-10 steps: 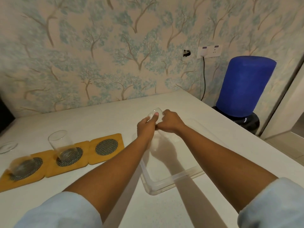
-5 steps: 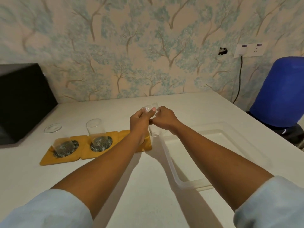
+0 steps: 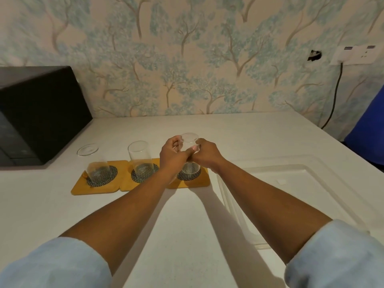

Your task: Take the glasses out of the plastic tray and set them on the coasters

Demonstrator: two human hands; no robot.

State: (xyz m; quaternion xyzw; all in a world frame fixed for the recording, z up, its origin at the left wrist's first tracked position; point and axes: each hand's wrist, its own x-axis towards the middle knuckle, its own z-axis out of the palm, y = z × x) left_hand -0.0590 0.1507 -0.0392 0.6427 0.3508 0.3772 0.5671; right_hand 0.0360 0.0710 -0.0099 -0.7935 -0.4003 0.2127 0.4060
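A clear glass stands upright over the rightmost wooden coaster, its base at the coaster's mesh disc. My left hand and my right hand both grip its sides. Two more clear glasses stand on coasters: one on the middle coaster, one on the left coaster. The clear plastic tray lies to the right with no glass visible in it.
A black appliance sits at the back left. A small round glass lid lies behind the coasters. A blue water jug stands at the right edge, below a wall socket with a black cable.
Both hands have carried the glass left, from above the tray to the rightmost coaster, and lowered it. My view has swung left, bringing the black appliance into sight.
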